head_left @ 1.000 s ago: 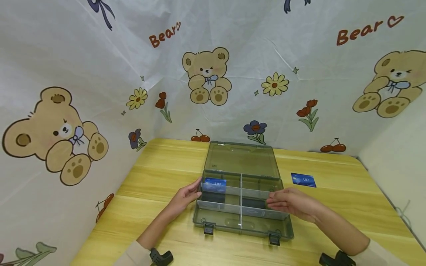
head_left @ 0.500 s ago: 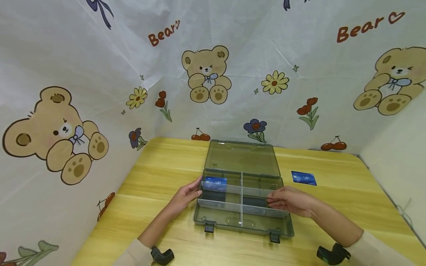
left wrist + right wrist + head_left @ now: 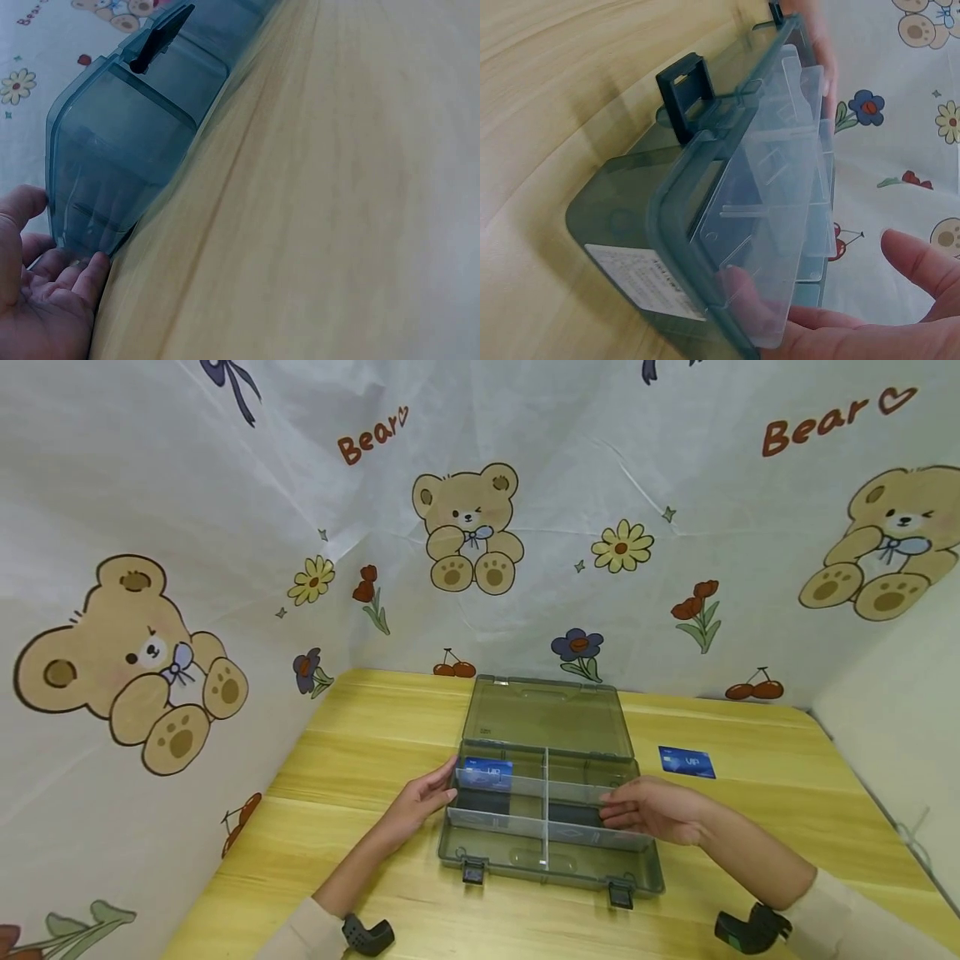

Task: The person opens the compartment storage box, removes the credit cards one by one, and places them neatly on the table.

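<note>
Barely changed, so work seems paused | left hand (image 3: 414,806) grips box (image 3: 555,877) at 9 o'clock | right hand (image 3: 656,811) wide, reaching inside near 3

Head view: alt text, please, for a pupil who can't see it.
Open, divided plastic box on a wooden table, a person's left hand at its left side, right hand partly inside. One blue VIP card lies in the box, another card on the table. Behind is a bear-print backdrop.
</note>
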Tool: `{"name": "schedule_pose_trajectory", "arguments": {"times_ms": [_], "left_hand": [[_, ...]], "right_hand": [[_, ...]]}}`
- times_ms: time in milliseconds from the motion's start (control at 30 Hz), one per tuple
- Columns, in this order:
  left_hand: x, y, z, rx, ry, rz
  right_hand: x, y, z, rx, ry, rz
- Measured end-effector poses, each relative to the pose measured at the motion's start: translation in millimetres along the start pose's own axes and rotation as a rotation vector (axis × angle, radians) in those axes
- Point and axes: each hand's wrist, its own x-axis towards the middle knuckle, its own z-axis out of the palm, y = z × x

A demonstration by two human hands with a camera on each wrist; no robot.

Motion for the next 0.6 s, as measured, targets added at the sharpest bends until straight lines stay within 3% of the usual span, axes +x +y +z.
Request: {"name": "schedule_pose_trajectory", "arguments": {"times_ms": [600], "left_hand": [[-0.6, -1.5, 0.2, 0.006, 0.003, 0.000]], "right_hand": [[0.8, 7.1, -1.4, 0.041, -0.020, -0.069]]}}
